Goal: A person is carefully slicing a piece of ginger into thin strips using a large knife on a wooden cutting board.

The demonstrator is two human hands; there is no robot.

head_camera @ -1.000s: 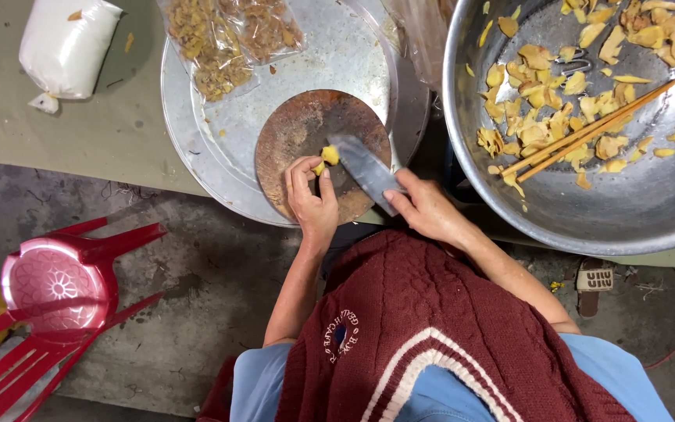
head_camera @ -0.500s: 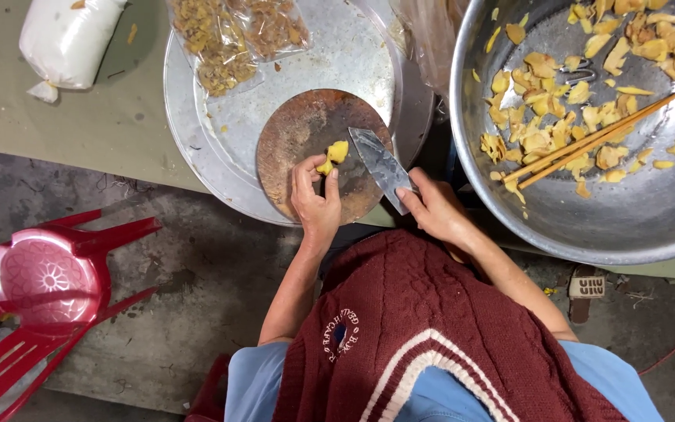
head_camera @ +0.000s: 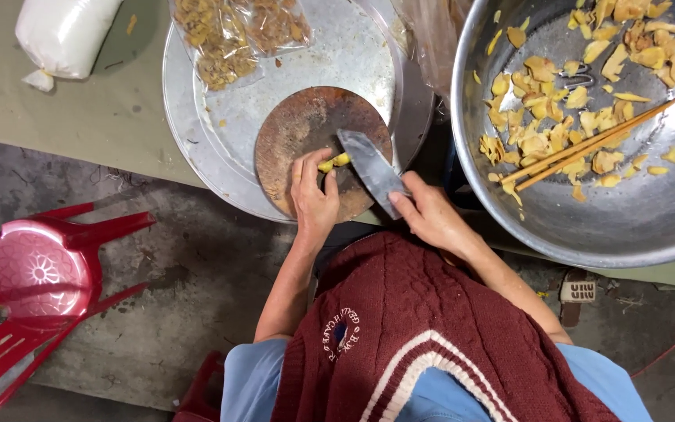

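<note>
Concrete floor (head_camera: 197,273), grey and stained, lies below a drab green table (head_camera: 95,133) seen from overhead. At far left a red plastic stool (head_camera: 37,270) stands on the floor, and a white filled bag (head_camera: 64,31) rests on the table above it. Next comes a round metal tray (head_camera: 197,133) with clear packets of dried slices (head_camera: 232,35) at its top and a round, rust-brown wooden chopping board (head_camera: 298,133) on its near part.

The left hand (head_camera: 314,195) lies on the board, fingers curled down and pinching a small yellow piece (head_camera: 333,162) against the wood. The wrist is straight, with the forearm running back toward a maroon sweater (head_camera: 431,336). Just to its right, the cleaver (head_camera: 373,168) slants across the board, its edge touching or nearly touching the yellow piece. The right hand (head_camera: 431,219) is closed around the cleaver's handle, which is hidden in the fist, with the index finger reaching toward the blade.

The main risk appears to be the blade meeting the left fingertips, since the piece is small and they sit right beside the edge. The piece might also roll or skid, and the board could shift on the smooth tray.

Farthest right, a large steel basin (head_camera: 587,227) holds yellow slices (head_camera: 541,141) and long wooden chopsticks (head_camera: 587,144).
</note>
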